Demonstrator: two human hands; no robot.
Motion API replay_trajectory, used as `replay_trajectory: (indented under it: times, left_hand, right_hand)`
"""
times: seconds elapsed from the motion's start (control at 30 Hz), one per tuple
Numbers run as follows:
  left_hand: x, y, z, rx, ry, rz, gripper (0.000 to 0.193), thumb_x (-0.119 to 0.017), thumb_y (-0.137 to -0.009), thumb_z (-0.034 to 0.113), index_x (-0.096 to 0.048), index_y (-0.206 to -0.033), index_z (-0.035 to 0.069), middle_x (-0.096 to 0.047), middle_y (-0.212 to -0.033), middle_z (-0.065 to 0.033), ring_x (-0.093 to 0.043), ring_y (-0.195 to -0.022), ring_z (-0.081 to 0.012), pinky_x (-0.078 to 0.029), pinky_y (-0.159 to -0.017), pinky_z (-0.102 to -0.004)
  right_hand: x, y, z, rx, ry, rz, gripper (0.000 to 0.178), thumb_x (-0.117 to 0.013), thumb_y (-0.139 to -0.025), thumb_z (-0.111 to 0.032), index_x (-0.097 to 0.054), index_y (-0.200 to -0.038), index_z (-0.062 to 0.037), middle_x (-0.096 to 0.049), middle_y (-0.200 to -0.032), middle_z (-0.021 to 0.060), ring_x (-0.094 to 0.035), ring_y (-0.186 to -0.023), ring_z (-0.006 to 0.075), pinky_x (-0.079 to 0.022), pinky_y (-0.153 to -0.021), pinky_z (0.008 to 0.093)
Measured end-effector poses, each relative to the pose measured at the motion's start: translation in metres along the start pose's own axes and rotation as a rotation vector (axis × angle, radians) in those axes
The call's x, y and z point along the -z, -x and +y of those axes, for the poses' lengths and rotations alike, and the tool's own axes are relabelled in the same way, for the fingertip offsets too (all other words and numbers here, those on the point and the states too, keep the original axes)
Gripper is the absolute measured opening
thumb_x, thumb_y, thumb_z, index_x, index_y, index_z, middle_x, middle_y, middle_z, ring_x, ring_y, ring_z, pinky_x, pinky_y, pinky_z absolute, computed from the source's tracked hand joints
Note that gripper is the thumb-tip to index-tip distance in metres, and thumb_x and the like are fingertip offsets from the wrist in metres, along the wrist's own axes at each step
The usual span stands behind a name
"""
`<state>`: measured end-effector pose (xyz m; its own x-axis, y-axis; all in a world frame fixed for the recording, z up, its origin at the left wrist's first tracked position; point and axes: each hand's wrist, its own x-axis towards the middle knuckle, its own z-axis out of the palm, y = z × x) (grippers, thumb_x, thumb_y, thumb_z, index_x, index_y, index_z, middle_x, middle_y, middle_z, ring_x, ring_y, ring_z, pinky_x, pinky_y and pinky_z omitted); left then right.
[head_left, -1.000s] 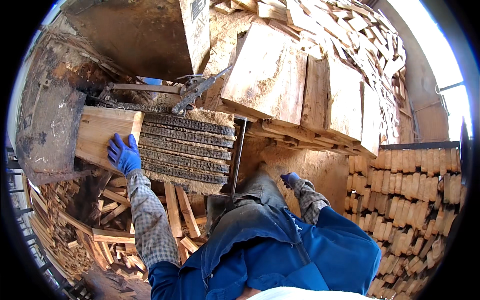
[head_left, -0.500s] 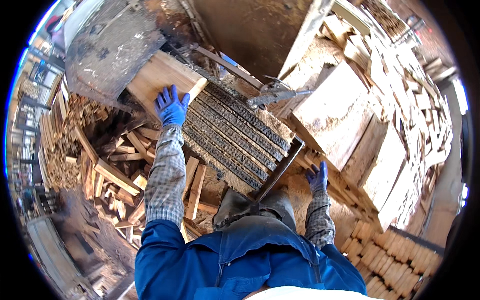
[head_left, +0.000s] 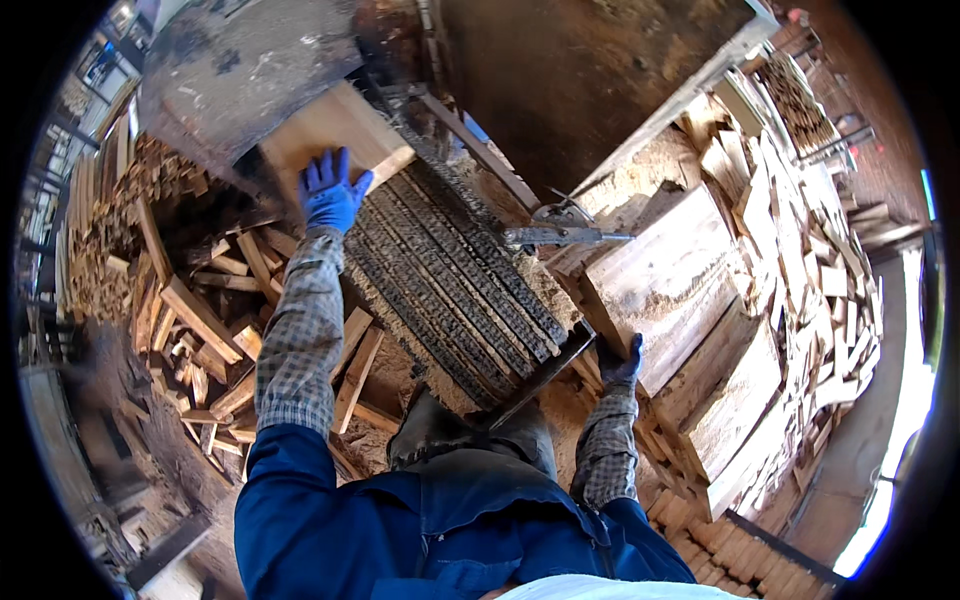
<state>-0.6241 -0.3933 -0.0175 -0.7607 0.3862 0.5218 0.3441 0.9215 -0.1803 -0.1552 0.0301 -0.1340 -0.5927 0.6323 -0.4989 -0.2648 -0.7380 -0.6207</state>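
Observation:
My left hand (head_left: 335,192), in a blue glove, lies spread and open on top of a pale, thick wooden board (head_left: 345,130). This board rests at the far end of a ridged, sawdust-coated feed bed (head_left: 450,275) made of dark parallel strips. Its far side meets a worn metal cover (head_left: 245,85). Lower on the right, my right hand (head_left: 626,366), also blue-gloved, is at the near end of a stack of thick planks (head_left: 665,285). One digit points up against a plank's end; the other fingers are mostly hidden, so its grip is unclear.
A dark metal bar (head_left: 540,378) edges the bed's near end, close to my legs. Scrap wood pieces (head_left: 205,320) lie heaped at left. A metal lever (head_left: 570,236) juts toward the planks. A large brown panel (head_left: 590,90) stands at the far side, and a pile of offcuts (head_left: 800,270) lies at right.
The view has turned slightly. The board under my left hand has slid a little farther from me along the bed. My right hand has gone from spread beside the planks to a plank's end.

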Motion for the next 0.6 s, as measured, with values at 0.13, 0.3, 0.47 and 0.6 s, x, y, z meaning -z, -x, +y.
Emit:
replay_trajectory:
  times: [0.13,0.3,0.47,0.6]
  left_hand:
    - [-0.016,-0.001,-0.012,-0.018,0.081,0.023,0.064,-0.057,-0.088,0.057,-0.052,-0.135,0.014,-0.054,-0.132,-0.0159,-0.053,-0.114,-0.0386,-0.041,-0.095,-0.0551]
    - [-0.022,-0.015,-0.036,-0.022,-0.006,-0.013,0.063,-0.052,-0.09,0.06,-0.052,-0.135,0.016,-0.054,-0.136,-0.0149,-0.051,-0.119,-0.038,-0.042,-0.094,-0.0539]
    - [0.052,-0.061,0.07,0.21,0.09,-0.777,0.063,-0.051,-0.095,0.055,-0.049,-0.137,0.009,-0.058,-0.13,-0.019,-0.058,-0.117,-0.0326,-0.049,-0.089,-0.0411]
    - [0.168,0.01,0.257,-0.142,1.306,-0.741,0.073,-0.056,-0.092,0.06,-0.046,-0.14,0.006,-0.06,-0.125,-0.0192,-0.064,-0.105,-0.0257,-0.051,-0.092,-0.0399]
  right_hand:
    - [0.002,-0.004,0.002,0.055,-0.113,0.099,0.06,-0.078,-0.077,-0.045,-0.055,-0.119,-0.009,-0.059,-0.116,0.0165,-0.056,-0.105,0.0365,-0.052,-0.092,0.0525]
    - [-0.008,-0.011,0.006,0.0,-0.173,0.176,0.055,-0.078,-0.08,-0.042,-0.057,-0.118,-0.0062,-0.06,-0.113,0.0162,-0.059,-0.104,0.0379,-0.052,-0.091,0.0531]
    - [0.003,0.002,-0.021,-0.001,-0.215,0.095,0.05,-0.077,-0.081,-0.04,-0.058,-0.114,-0.0066,-0.063,-0.107,0.0123,-0.061,-0.101,0.0318,-0.053,-0.092,0.0466]
    - [0.06,0.039,-0.098,-0.033,-0.133,0.14,0.05,-0.075,-0.083,-0.038,-0.058,-0.118,-0.006,-0.063,-0.108,0.012,-0.061,-0.101,0.0325,-0.056,-0.088,0.0473]
